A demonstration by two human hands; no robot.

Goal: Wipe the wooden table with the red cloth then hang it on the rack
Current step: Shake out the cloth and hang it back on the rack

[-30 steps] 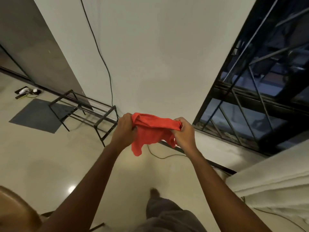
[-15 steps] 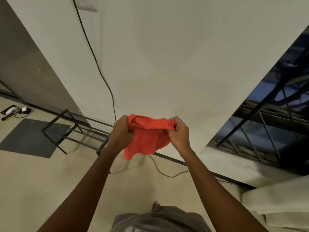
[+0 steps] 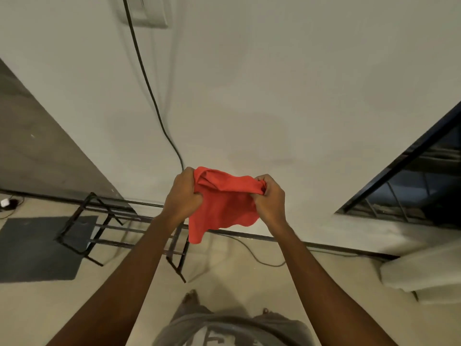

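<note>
I hold the red cloth (image 3: 224,206) stretched between both hands at chest height, in front of a white wall. My left hand (image 3: 183,196) grips its left top corner and my right hand (image 3: 270,198) grips its bunched right top corner. The cloth hangs loose below my fingers, one corner drooping lowest on the left. The low black metal rack (image 3: 104,228) stands on the floor against the wall, below and left of my left forearm, which hides its right end. The wooden table is out of view.
A black cable (image 3: 152,96) runs down the wall and trails across the pale floor. A dark grey mat (image 3: 35,248) lies at the left. A dark barred window (image 3: 411,191) is at the right, with a pale cushioned edge (image 3: 424,273) below it.
The view has swung left and closer to the wall, so the rack now sits nearer, under my left forearm. Both hands still hold the cloth the same way.
</note>
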